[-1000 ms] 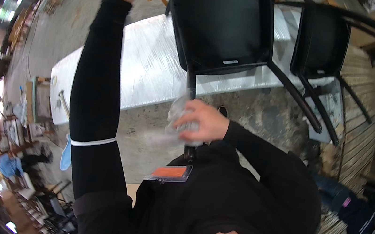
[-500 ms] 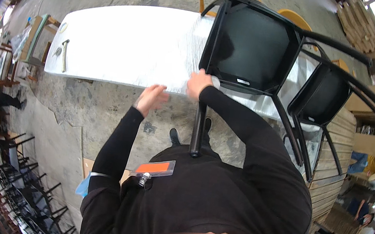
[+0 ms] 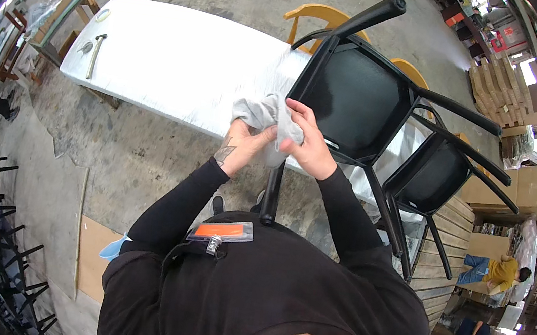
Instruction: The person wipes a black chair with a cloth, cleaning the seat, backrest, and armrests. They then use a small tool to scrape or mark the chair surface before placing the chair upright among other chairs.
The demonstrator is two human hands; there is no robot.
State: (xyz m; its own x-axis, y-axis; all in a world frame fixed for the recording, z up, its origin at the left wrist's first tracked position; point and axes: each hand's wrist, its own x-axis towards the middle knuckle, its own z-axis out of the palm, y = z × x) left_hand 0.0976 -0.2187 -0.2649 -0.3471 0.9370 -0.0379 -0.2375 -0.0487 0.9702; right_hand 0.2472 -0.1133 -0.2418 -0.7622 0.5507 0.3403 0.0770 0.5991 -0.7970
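Note:
Between my two hands is a bunched light grey cloth (image 3: 263,111), held over the near edge of the white-covered table (image 3: 181,54). My left hand (image 3: 241,148) grips it from below, and my right hand (image 3: 310,144) has its fingers around the other side. Just beyond my right hand lies a black chair (image 3: 356,101), upturned so the underside of its seat faces up. One of its legs (image 3: 272,194) reaches down toward my body. Part of the cloth is hidden by my fingers.
A second upturned black chair (image 3: 431,179) lies to the right. Yellow wooden chairs (image 3: 326,16) stand behind the table. A hammer (image 3: 96,57) rests at the table's left end. Stacked black chairs (image 3: 5,262) fill the lower left. A person in a yellow top (image 3: 505,274) is at the right.
The grey cloth now shows between my hands. Both hands have come together; my right hand has turned palm-inward beside the chair. The view has shifted slightly.

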